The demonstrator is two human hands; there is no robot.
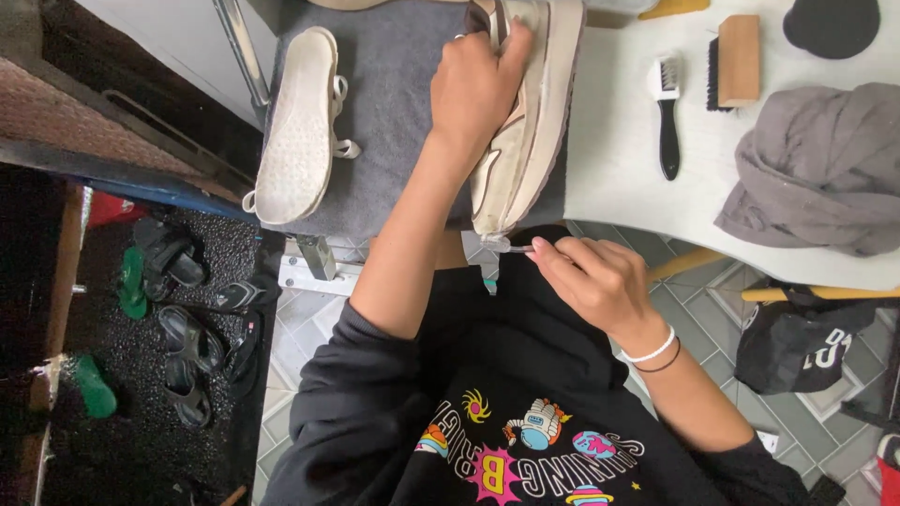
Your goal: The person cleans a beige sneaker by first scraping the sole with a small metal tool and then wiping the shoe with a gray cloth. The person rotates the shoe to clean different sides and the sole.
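Observation:
A white sneaker (531, 122) with a thick sole lies on its side on a grey mat (394, 84). My left hand (473, 89) grips its upper from above and holds it down. My right hand (591, 276), with a white wristband, pinches a small clear-bristled brush (511, 245) whose tip touches the near end of the sneaker. The second sneaker (298, 126) rests sole up at the left side of the mat.
On the white table (619, 159) lie a black-handled brush (667, 112), a wooden-backed brush (733, 61) and a crumpled grey cloth (820, 169). A dark round object (832, 23) sits at the top right. Sandals (178, 309) lie on the floor at left, a black bag (797, 342) at right.

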